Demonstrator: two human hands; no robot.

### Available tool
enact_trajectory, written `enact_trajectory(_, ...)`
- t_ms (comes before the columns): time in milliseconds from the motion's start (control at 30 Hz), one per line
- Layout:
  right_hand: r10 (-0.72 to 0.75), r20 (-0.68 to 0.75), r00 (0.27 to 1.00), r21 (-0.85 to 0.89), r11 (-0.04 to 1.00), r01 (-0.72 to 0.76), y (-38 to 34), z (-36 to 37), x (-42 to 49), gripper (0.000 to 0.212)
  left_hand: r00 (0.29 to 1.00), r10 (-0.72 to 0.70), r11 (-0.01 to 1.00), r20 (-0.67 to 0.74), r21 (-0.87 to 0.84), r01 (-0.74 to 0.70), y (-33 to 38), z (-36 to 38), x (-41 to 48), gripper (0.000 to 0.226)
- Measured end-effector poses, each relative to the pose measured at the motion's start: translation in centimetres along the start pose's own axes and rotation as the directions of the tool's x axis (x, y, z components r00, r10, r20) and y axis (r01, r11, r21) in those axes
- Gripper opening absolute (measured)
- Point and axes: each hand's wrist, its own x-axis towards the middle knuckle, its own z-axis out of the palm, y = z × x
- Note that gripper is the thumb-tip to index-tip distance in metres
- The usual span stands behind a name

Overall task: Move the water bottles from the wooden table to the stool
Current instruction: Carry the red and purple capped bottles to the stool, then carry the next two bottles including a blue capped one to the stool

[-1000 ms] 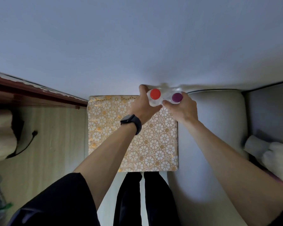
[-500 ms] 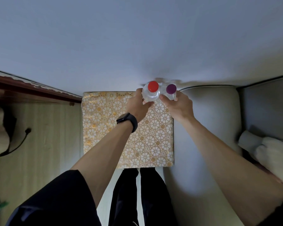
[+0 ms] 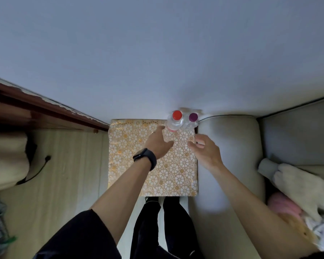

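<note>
Two clear water bottles stand upright side by side at the far right corner of the stool (image 3: 131, 165), whose top has a gold and white flower pattern. One bottle has a red cap (image 3: 176, 115), the other a purple cap (image 3: 193, 117). My left hand (image 3: 160, 144), with a black watch on the wrist, hovers just short of the red-capped bottle, fingers relaxed and holding nothing. My right hand (image 3: 206, 150) is near the stool's right edge, below the purple-capped bottle, also loose and holding nothing.
A grey sofa arm (image 3: 230, 139) runs along the stool's right side, with cloth and a pink item (image 3: 282, 204) further right. A dark wooden edge (image 3: 45, 111) and light wood floor (image 3: 67, 165) with a black cable lie to the left. The wall stands right behind the bottles.
Both hands have let go of the bottles and drawn back toward me. The bottles now stand on the stool's far right corner.
</note>
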Motion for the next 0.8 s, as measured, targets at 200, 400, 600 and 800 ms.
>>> enact_trajectory(200,-0.166,0.035,0.986,-0.05,0.985,0.167,-4.3,-2.2,-9.4,0.023,0.997,0.009,1.0,-0.082,0.016,-0.008,0.9,-5.7,-11.1,0.065)
enact_trajectory(400,-0.453,0.195,0.87,-0.177,0.856,0.486,-9.7,0.2,-17.4,0.017,0.955,-0.124,0.992,-0.268,-0.058,0.113,-4.1,-10.7,-23.5,0.053)
enact_trajectory(600,-0.578,0.619,0.532,-0.25,0.497,0.831,-15.9,9.9,-23.8,0.022,0.752,-0.43,0.899,-0.5,-0.312,0.307,-14.4,-13.0,-37.2,0.045)
enact_trajectory(800,-0.566,0.814,0.133,-0.105,0.082,0.991,-19.2,22.8,-35.4,0.022,0.371,-0.724,0.687,-0.581,-0.655,0.315,-24.8,-8.6,-54.8,0.041)
